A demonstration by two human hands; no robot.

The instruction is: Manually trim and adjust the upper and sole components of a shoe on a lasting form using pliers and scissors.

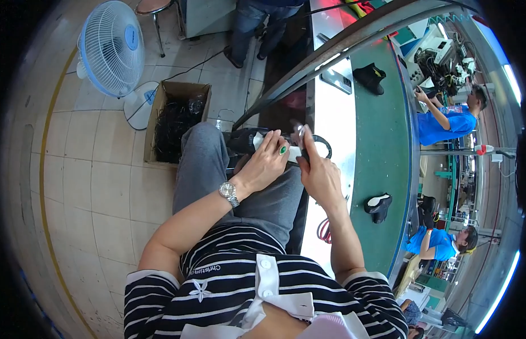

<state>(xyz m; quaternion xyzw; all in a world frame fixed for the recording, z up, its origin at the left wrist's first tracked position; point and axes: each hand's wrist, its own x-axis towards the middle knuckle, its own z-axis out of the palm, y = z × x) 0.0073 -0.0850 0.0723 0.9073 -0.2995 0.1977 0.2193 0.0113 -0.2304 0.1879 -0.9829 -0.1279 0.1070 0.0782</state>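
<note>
Over my lap lies a black shoe with white parts, partly covered by my hands. My left hand, with a green-stone ring and a wristwatch, rests across it, fingers close together and holding it. Just to the right, my right hand is closed around a small shiny metal tool, index finger stretched along it. Motion blur hides the tool's exact kind. Beside that hand a black curved loop lies at the edge of the white table.
A cardboard box of black scraps stands by my left knee, with a fan beyond. The white table bears a phone. Shoes lie on the green conveyor belt. A slanting metal bar crosses ahead. Co-workers are at right.
</note>
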